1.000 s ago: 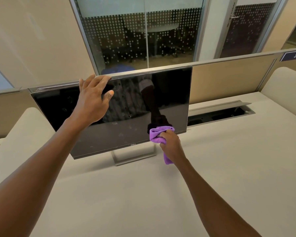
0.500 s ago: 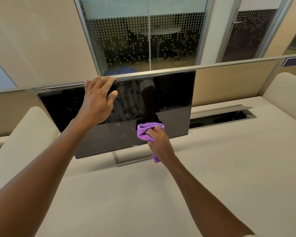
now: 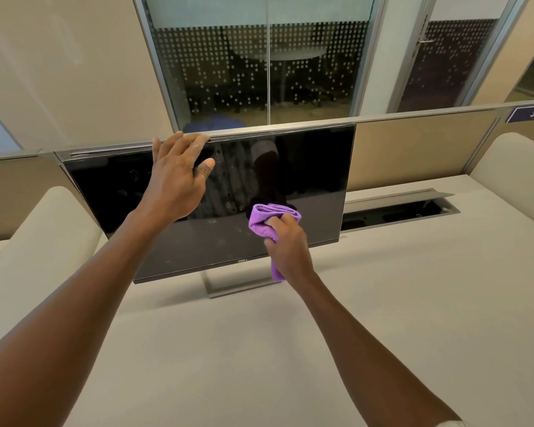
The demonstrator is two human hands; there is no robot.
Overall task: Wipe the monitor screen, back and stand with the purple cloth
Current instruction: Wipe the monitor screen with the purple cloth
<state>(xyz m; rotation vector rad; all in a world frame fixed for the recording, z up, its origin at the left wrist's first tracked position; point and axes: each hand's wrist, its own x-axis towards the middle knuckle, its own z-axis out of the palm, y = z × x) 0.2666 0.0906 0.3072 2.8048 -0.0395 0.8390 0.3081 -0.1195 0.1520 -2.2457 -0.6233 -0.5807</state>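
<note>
A black monitor (image 3: 315,167) with a dark, dusty screen stands on the desk, tilted back on a silver stand (image 3: 228,283). My left hand (image 3: 176,180) grips its top edge, fingers over the rim and thumb on the glass. My right hand (image 3: 287,245) holds the bunched purple cloth (image 3: 267,221) pressed against the lower middle of the screen; a tail of cloth hangs below my palm. The monitor's back is hidden.
The beige desk (image 3: 383,303) has an open cable tray slot (image 3: 398,211) behind the monitor on the right. Low partition panels (image 3: 413,143) and cushioned dividers (image 3: 37,229) border the desk. Glass walls rise behind.
My right hand with the cloth has slid left and slightly up across the lower screen. My left hand stays on the top edge.
</note>
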